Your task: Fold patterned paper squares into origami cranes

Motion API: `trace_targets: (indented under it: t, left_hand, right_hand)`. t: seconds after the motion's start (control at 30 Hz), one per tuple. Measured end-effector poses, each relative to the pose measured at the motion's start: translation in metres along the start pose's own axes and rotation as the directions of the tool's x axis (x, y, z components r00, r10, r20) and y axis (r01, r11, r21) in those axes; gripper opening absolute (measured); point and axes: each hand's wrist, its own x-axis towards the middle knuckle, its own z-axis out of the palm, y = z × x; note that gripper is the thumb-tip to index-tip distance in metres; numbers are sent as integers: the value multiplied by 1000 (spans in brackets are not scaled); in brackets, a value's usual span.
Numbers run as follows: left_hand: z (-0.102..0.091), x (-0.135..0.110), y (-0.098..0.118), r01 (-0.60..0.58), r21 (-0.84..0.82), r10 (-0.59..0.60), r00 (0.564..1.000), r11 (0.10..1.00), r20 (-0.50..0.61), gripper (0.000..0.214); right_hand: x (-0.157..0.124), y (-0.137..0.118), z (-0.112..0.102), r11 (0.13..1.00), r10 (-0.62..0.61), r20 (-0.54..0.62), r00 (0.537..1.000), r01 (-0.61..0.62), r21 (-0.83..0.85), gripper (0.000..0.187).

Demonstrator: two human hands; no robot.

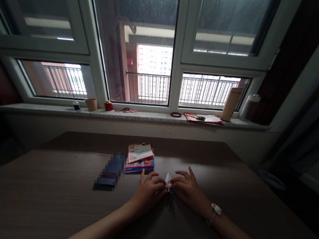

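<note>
At the lower centre of the frame, a person's left hand (147, 192) and right hand (187, 191) meet over a small folded paper piece (168, 180) just above the brown worktop (54, 199). The piece sits directly between the two, equally near both, to the right of the left hand's fingertips and to the left of the right hand's. Its long axis runs nearly up and down the frame, and its lower end fades into shadow and is hard to read. Both hands are closed on it in a fingertip pinch. The left lies knuckles up with its forefinger raised, and the right spreads its outer fingers above the grip. Both forearms enter from the bottom edge and converge, the right wrist wearing a pale wrist band (215, 209). Just above and left of the hands lies a stack of printed packs (140, 157), with a dark flat object (110, 175) to its left. Across the middle of the frame, a windowsill (154, 117) carries small cups (91, 104), scissors (199, 118) and a tall cylinder (231, 104).
</note>
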Motion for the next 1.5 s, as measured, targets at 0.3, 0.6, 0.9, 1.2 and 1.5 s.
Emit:
trace_targets:
  t: [0.3,0.6,0.9,1.2,1.5]
  left_hand:
    - [-1,2,2,9,-21,-9,1000,1000,-1,17]
    - [1,3,1,44,-85,-44,999,995,3,18]
    - [-2,0,3,-6,-57,7,1000,998,6,27]
    - [4,3,-4,5,-42,-7,999,999,-41,15]
    - [4,5,-4,73,-61,-78,994,995,-79,11]
  right_hand:
    - [-1,-1,-3,1000,-18,1,1000,18,7,22]
    - [0,-1,2,996,-51,-50,997,47,-70,15]
    - [2,-4,1,993,91,-39,995,-88,72,13]
    - [3,-9,7,952,208,-2,978,-202,229,14]
    - [4,-8,8,953,226,-10,974,-219,208,11]
